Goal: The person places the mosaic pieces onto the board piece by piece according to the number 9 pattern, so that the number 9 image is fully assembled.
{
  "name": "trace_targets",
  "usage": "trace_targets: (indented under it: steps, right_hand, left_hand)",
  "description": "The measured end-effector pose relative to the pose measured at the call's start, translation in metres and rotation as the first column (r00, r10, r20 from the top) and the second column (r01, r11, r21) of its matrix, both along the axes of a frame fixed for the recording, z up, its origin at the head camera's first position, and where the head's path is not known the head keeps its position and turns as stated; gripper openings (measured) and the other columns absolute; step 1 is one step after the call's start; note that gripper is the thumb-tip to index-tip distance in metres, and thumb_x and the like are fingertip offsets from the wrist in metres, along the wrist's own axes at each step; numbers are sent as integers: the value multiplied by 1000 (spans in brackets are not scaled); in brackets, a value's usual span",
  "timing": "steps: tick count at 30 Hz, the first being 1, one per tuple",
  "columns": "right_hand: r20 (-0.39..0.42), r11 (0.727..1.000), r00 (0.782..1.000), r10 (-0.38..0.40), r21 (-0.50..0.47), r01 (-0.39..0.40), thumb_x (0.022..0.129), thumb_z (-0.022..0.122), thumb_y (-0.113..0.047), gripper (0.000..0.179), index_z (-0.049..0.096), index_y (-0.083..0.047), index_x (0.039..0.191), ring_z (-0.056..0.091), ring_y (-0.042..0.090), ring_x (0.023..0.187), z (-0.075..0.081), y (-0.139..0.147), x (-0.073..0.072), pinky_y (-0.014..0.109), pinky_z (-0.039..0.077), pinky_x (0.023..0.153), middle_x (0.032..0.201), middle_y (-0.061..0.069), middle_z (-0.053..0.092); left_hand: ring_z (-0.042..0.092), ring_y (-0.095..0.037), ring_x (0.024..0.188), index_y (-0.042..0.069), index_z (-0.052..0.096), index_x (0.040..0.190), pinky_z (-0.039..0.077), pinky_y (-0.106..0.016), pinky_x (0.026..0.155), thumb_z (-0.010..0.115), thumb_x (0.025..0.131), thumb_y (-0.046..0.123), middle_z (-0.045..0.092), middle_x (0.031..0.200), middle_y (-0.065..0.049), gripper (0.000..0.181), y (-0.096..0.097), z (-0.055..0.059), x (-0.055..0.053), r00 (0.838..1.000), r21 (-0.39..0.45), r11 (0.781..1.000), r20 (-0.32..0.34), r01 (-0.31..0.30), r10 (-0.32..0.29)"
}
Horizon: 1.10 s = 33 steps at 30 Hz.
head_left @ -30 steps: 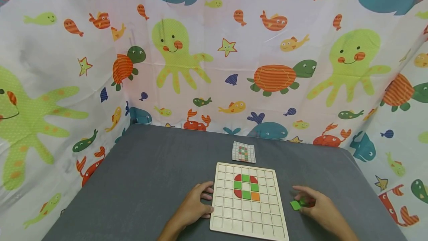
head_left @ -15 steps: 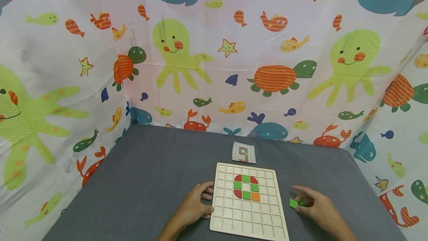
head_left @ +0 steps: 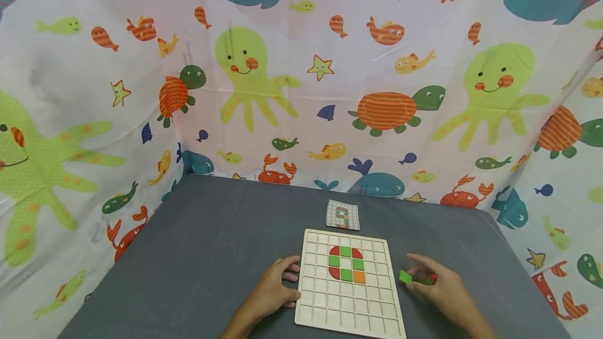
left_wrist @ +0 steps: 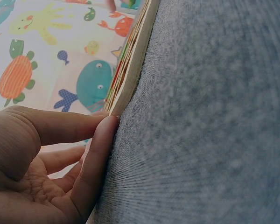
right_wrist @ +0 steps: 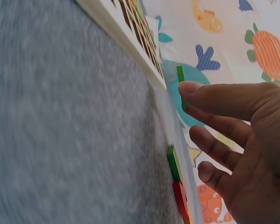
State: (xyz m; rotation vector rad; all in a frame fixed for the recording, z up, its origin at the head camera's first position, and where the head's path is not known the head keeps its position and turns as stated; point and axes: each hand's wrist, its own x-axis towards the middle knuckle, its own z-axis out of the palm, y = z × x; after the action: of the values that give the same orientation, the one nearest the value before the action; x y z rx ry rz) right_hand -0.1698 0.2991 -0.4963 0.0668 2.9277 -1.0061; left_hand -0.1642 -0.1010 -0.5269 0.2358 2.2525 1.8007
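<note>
A wooden grid board (head_left: 330, 302) lies in the middle of the table, with a small ring of red rounded, green square and orange square tiles (head_left: 346, 263) set in its cells. My left hand (head_left: 273, 289) holds the board's left edge; the thumb and a finger meet at the rim in the left wrist view. Right of the board, my right hand (head_left: 445, 289) pinches a thin green square tile (right_wrist: 182, 87) between thumb and index finger, raised over the table. Its other fingers are loosely bent. Below them lie another green tile (right_wrist: 174, 163) and a red one (right_wrist: 180, 200).
A small printed card (head_left: 343, 215) with a coloured grid pattern lies behind the board. Grey cloth covers the table (head_left: 212, 234). A white curtain (head_left: 301, 103) printed with sea animals hangs at the back and sides.
My right hand has lifted the green tile from the loose pieces and moved it a little left, closer to the board. The left hand has stayed at the board's edge.
</note>
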Motion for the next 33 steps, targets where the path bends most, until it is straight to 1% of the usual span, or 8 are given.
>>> trace_targets:
  steps: [5,9,14,17,21,26,29,33]
  right_hand:
    - [-18,999,1000,18,-36,-18,81,92,-18,66,66,-11,141,65,14,89,2,-14,1,29,52,70,105,-1,75]
    - [-54,995,998,43,-86,-47,79,93,-13,67,66,-9,141,66,13,89,1,-23,1,26,54,71,104,-1,76]
    - [-53,989,997,55,-135,-61,80,92,-12,67,66,-12,142,65,12,89,3,-37,1,25,55,71,103,-3,75]
    - [-63,981,995,80,-174,-90,81,91,-13,65,66,-13,141,62,13,89,3,-44,1,25,54,70,102,-3,75]
    - [-74,967,990,121,-216,-134,83,91,-14,63,66,-13,141,64,14,90,1,-48,4,25,55,70,103,-2,75]
    - [-66,963,987,146,-220,-157,82,91,-18,63,67,-12,140,65,10,87,0,-53,5,24,54,68,101,-3,75]
    - [-66,956,982,176,-225,-186,82,91,-18,63,67,-10,141,64,8,84,0,-55,5,24,53,68,101,-3,75]
    - [-67,932,969,236,-268,-245,84,89,-12,63,65,-6,142,66,8,83,-2,-57,4,24,57,70,101,1,75]
  left_hand:
    - [59,-29,113,2,53,152,65,-39,61,78,78,-13,57,131,-13,80,0,0,0,1000,0,1000,-4,-1,1]
    - [60,-30,114,3,53,152,65,-38,61,78,78,-12,57,132,-13,80,0,-1,0,1000,-1,1000,-6,-3,3]
    - [60,-29,114,3,53,152,65,-37,61,78,78,-12,58,131,-12,79,0,-2,0,1000,-15,1000,-2,0,0]
    - [60,-29,114,3,54,151,65,-36,60,79,78,-12,58,131,-12,79,1,-1,0,1000,-27,1000,-3,2,-2]
    - [60,-28,113,4,55,151,65,-35,60,79,78,-12,58,130,-11,78,1,-1,0,1000,-37,999,-8,2,-2]
    - [60,-28,112,3,54,151,65,-35,59,79,78,-13,58,130,-12,79,1,0,0,1000,-25,1000,-2,4,-4]
    - [60,-27,112,3,54,152,65,-36,60,79,78,-14,58,130,-12,79,1,0,-1,1000,-16,1000,6,0,0]
    - [60,-27,112,4,54,152,65,-35,60,79,79,-13,58,131,-12,79,0,0,-1,1000,-15,1000,6,-4,4]
